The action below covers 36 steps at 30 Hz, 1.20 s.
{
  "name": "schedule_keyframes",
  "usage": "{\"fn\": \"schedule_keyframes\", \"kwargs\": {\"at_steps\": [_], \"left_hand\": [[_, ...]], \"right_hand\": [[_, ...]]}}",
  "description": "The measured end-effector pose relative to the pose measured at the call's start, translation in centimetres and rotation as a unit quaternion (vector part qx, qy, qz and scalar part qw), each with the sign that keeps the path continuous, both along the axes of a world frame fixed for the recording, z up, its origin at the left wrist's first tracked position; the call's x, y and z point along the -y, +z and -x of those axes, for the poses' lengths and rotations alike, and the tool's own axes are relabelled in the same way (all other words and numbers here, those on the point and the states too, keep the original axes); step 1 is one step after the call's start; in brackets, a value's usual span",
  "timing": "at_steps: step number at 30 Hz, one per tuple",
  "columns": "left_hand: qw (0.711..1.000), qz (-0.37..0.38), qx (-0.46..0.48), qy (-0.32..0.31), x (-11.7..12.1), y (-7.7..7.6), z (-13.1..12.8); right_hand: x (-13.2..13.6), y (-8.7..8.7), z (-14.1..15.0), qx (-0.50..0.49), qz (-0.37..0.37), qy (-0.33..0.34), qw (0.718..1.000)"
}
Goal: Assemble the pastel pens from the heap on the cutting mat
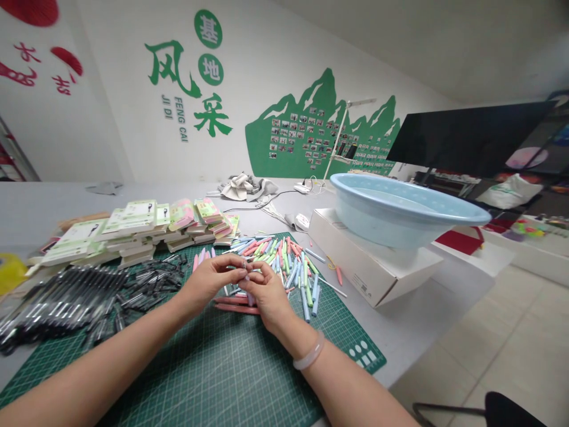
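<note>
My left hand (212, 280) and my right hand (267, 290) meet over the green cutting mat (231, 362). Thumb and fingers of each are pinched around something small between them, too tiny to make out. Just below and behind my right hand lie a few pink-red pens (235, 305). Beyond both hands spreads a loose heap of pastel pen parts (288, 270) in blue, green and pink. To the left of my left hand are clear pens with black ends (84, 296), partly in a row and partly scattered.
Stacks of small boxes (128, 222) stand at the back left. On the right, a light blue basin (400, 207) rests on a white carton (368, 267). Grey cloth gloves (249, 187) and a cable lie at the back. A black chair (507, 409) is at the lower right.
</note>
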<state>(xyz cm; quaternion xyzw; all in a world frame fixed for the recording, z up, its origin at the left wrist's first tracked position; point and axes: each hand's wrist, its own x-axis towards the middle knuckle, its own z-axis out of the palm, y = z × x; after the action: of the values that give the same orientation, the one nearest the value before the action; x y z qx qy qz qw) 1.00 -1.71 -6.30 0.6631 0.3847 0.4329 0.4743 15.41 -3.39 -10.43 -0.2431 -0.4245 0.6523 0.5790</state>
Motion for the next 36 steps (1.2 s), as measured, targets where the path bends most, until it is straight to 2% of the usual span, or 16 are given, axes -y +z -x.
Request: {"fn": "schedule_keyframes", "kwargs": {"at_steps": [6,9,14,17,22,28,30,32,35,36], "left_hand": [[1.000,-0.007,-0.008,0.029,1.1,-0.2,0.0],[0.999,-0.009,-0.003,0.032,1.5,-0.1,-0.4],[0.995,-0.068,-0.038,0.065,1.7,-0.2,-1.1],[0.992,-0.085,-0.054,0.081,1.7,-0.6,-1.2],[0.987,-0.120,-0.076,0.071,1.7,-1.1,-1.2],[0.989,-0.127,-0.056,0.046,2.0,-0.9,-1.4],[0.992,-0.107,-0.053,0.045,0.7,-0.6,-1.2],[0.990,-0.103,-0.080,0.059,-1.9,-0.2,-1.0],[0.953,-0.161,-0.249,0.062,-7.1,0.2,-0.8],[0.946,-0.162,-0.275,0.053,-8.8,0.3,-0.8]], "right_hand": [[0.4,-0.2,0.5,-0.012,0.030,0.016,0.999],[0.3,-0.1,0.4,-0.016,0.021,0.009,1.000],[0.3,-0.2,0.1,-0.016,0.005,-0.011,1.000],[0.4,-0.5,-0.1,0.016,0.011,-0.012,1.000],[0.9,-0.9,-0.6,0.111,-0.037,-0.045,0.992],[1.2,-0.6,-0.9,0.129,-0.057,-0.072,0.987],[1.1,-0.3,-1.1,0.125,-0.045,-0.083,0.988],[1.0,-0.1,-1.3,0.125,-0.029,-0.094,0.987],[0.7,0.0,-1.7,0.128,-0.017,-0.117,0.985],[0.5,0.1,-2.0,0.127,-0.014,-0.127,0.984]]}}
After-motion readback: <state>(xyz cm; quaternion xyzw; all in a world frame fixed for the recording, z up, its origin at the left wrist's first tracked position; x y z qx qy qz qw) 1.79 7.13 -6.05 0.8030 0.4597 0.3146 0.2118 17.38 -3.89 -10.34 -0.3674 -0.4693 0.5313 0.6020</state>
